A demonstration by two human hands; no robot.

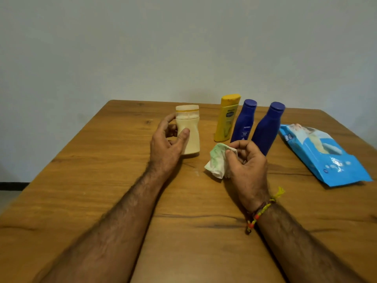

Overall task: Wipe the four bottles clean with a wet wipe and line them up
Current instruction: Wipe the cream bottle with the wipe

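Observation:
A cream bottle (189, 131) with a clear cap stands upright on the wooden table (102, 180). My left hand (167, 146) grips it, thumb on its front and fingers round its left side. To its right stand a yellow bottle (225, 119), a blue bottle (242, 122) with a white label, and a second blue bottle (266, 125), side by side. My right hand (246, 164) pinches a crumpled wet wipe (217, 161) with green stains, just in front of the blue bottles.
A blue pack of wet wipes (320, 154) lies flat near the table's right edge. A plain wall rises right behind the table's far edge. A strip of floor shows at the far left.

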